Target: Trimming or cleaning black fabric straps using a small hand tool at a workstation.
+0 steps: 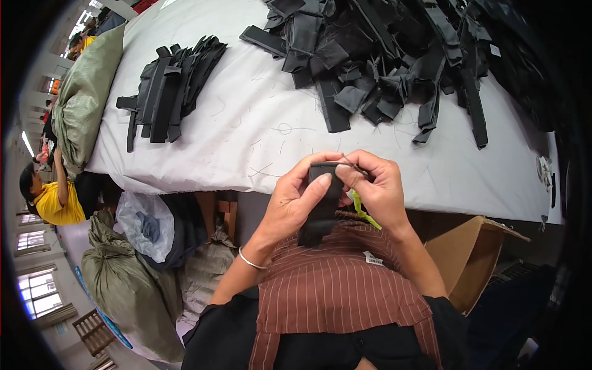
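A black fabric strip (324,197) hangs between my hands in front of my apron, just off the table's near edge. My left hand (296,197) is closed on it, thumb flat on its face and fingers behind. With thumb and fingertips, my right hand (377,185) pinches the strip's upper right corner, where a thin dark line, perhaps thread, shows. A bright yellow-green thing (365,213) sticks out below my right palm; its kind and whether I grip it are hidden.
On the white-covered table (246,123) lie a neat stack of black strips (169,92) at left and a loose heap of black strips (382,61) at the far right. Bulging sacks (123,283) stand at left, a cardboard box (468,259) at right. A person in yellow (58,200) is far left.
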Demonstrator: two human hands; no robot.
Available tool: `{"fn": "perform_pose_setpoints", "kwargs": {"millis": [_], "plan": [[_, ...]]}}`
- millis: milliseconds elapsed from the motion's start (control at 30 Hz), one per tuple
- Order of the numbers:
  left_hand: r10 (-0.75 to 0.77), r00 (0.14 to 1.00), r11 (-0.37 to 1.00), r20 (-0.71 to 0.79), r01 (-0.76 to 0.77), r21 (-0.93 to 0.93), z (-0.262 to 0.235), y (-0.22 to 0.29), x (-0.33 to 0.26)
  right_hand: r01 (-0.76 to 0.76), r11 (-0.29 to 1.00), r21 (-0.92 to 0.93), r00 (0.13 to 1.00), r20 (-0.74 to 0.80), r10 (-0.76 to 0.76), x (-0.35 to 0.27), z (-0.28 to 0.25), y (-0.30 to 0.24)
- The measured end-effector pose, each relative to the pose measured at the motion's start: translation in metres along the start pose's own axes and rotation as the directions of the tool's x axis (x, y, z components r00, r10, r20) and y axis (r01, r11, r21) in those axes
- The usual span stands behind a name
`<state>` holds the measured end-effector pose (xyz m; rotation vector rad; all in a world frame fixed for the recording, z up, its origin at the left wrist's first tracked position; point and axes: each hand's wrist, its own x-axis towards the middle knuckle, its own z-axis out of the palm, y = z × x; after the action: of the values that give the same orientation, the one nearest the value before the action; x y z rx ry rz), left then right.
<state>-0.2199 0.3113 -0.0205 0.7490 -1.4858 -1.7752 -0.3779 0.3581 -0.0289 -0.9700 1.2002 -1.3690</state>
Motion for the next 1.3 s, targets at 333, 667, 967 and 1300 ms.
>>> {"fn": "perform_pose_setpoints", "kwargs": {"millis": [333,667,967,1300], "plan": [[-0.239,0.970,0.881,0.036,0.232,-0.413,-0.016,-0.023,0.009,0.269,0.760,-0.592,0.919,-0.078,-0.386,0.012,-0.017,0.010],[-0.269,0.962,0.811,0.041,0.249,-0.530,-0.016,-0.029,0.014,0.329,0.679,-0.656,0.898,-0.005,-0.439,0.021,-0.022,0.028],[-0.275,0.954,0.631,0.121,0.274,-0.726,-0.026,-0.049,0.022,0.291,0.654,-0.698,0.944,0.099,-0.315,0.026,-0.008,0.035],[-0.418,0.901,0.736,-0.115,0.261,-0.624,-0.027,-0.053,0.022,0.213,0.823,-0.527,0.960,-0.044,-0.277,0.034,-0.005,0.031]]}}
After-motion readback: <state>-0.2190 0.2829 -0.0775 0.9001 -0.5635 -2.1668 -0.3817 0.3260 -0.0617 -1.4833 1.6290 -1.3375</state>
